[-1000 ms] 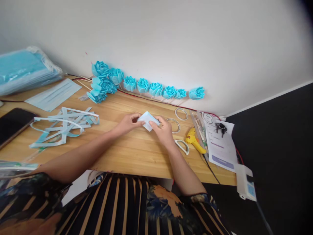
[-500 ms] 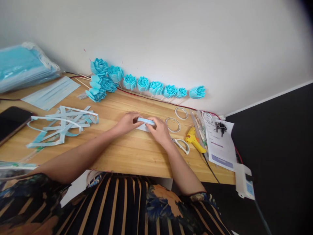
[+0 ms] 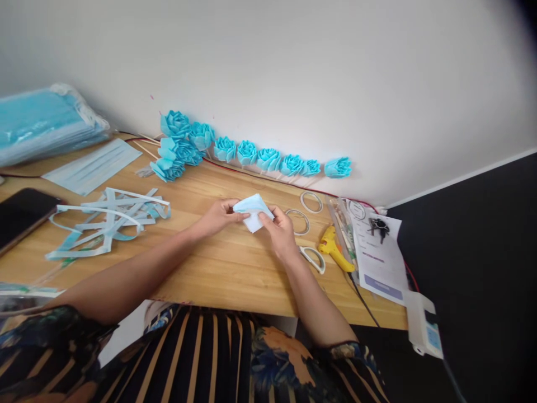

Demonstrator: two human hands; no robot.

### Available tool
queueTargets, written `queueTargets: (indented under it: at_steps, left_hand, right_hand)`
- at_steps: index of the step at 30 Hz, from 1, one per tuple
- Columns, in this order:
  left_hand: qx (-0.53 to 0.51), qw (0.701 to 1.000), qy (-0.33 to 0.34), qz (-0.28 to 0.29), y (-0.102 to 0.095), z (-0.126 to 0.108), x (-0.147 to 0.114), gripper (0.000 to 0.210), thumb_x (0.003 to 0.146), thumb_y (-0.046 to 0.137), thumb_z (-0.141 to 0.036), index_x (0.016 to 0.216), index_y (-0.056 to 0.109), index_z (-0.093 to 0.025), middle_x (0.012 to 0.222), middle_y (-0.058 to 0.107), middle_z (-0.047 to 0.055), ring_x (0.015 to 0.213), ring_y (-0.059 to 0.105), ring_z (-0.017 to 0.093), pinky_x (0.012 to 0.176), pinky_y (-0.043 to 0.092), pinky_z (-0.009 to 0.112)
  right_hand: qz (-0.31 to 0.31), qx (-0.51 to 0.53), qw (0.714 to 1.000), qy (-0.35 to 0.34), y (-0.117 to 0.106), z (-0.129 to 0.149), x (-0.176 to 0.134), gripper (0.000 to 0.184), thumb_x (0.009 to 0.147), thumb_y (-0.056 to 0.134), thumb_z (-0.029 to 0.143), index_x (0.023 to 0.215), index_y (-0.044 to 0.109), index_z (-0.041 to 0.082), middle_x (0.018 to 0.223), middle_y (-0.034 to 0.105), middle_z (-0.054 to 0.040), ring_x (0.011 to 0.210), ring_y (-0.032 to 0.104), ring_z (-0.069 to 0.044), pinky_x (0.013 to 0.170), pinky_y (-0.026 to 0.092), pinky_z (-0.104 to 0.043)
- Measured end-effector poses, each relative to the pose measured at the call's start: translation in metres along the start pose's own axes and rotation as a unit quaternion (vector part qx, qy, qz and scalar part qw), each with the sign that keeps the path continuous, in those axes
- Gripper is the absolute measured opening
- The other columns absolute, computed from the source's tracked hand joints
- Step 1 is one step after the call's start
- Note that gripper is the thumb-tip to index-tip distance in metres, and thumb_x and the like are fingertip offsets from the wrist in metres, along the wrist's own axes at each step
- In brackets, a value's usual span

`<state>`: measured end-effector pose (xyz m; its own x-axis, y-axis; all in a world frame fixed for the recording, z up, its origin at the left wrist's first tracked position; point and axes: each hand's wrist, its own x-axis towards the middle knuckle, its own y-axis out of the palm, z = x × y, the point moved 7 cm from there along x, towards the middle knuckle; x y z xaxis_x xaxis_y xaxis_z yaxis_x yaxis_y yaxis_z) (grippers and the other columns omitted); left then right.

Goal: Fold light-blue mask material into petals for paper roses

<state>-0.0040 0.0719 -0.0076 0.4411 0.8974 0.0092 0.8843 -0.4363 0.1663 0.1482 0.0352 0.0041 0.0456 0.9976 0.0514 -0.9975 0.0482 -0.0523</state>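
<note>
Folded sheet point(image 3: 254, 221), pale blue and white, quantity one, is located between both hands over the middle of the bench point(image 3: 201, 280); whether its lower corner touches the wood cannot be told. Left hand point(image 3: 220, 217) and right hand point(image 3: 283, 229) are both engaged: each grip is pinching one side of the sheet, thumb on the near face. Step in hand is judged to be folding, with the layers being brought into line; the next move would seem to call for matched edges, one side held steady and the crease pressed flat. Inventory, largest to smallest: one clear-wrapped pack of masks point(image 3: 37, 123), at left, contents not countable; one printed paper point(image 3: 375, 254), at right; one heap of cut strips point(image 3: 109, 224), tangled, number not determinable; one flat mask point(image 3: 92, 167), just behind the heap; one dark phone point(image 3: 26, 215), at the left edge; one yellow glue gun point(image 3: 331, 243); one white loop handle point(image 3: 322, 263), resembling scissors, remainder hidden; blue flowers point(image 3: 268, 159), at least ten, being six in line along the wall and a cluster of four or more at their left, overlapping; two rings point(image 3: 321, 203), near the right hand; one bunch of keys point(image 3: 380, 225), on the paper.
</note>
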Motion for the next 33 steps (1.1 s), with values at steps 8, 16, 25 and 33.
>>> queueTargets:
  at_steps: [8,16,25,33]
  left_hand:
    - [-0.032,0.999,0.001,-0.041,-0.008,0.001,-0.002,0.044,0.073,0.075,-0.051,0.097,0.069,-0.014,0.09,0.073,0.005,0.078,0.062,0.017,0.075,0.048,0.028]
    - [0.095,0.993,0.051,-0.04,-0.002,-0.01,-0.005,0.032,0.077,0.069,-0.045,0.08,0.063,-0.014,0.07,0.063,0.001,0.063,0.054,0.013,0.056,0.04,0.023]
    - [0.089,0.995,0.027,-0.036,-0.011,-0.006,0.0,0.031,0.065,0.08,-0.041,0.065,0.063,-0.015,0.059,0.057,-0.002,0.051,0.048,0.009,0.048,0.036,0.022]
    - [-0.027,0.999,0.003,-0.027,-0.006,0.004,0.001,0.033,0.062,0.083,-0.038,0.076,0.066,-0.014,0.075,0.069,0.002,0.071,0.064,0.015,0.073,0.055,0.032]
  right_hand:
    - [0.041,-0.015,0.999,0.009,0.005,-0.004,0.002,0.028,0.076,0.07,0.046,0.081,0.06,0.021,0.074,0.061,0.0018,0.064,0.054,-0.013,0.052,0.045,-0.023]
    - [0.059,-0.047,0.997,-0.016,0.009,-0.009,0.001,0.029,0.082,0.065,0.048,0.095,0.063,0.022,0.085,0.067,-0.0002,0.075,0.06,-0.016,0.069,0.05,-0.028]
    - [0.0,-0.148,0.988,-0.045,-0.004,0.003,0.002,0.022,0.081,0.064,0.04,0.072,0.058,0.021,0.066,0.058,0.0032,0.061,0.055,-0.013,0.058,0.044,-0.025]
    - [-0.034,-0.088,0.995,-0.025,-0.003,-0.005,0.001,0.016,0.079,0.066,0.037,0.082,0.066,0.021,0.078,0.07,-0.0012,0.073,0.069,-0.019,0.073,0.057,-0.034]
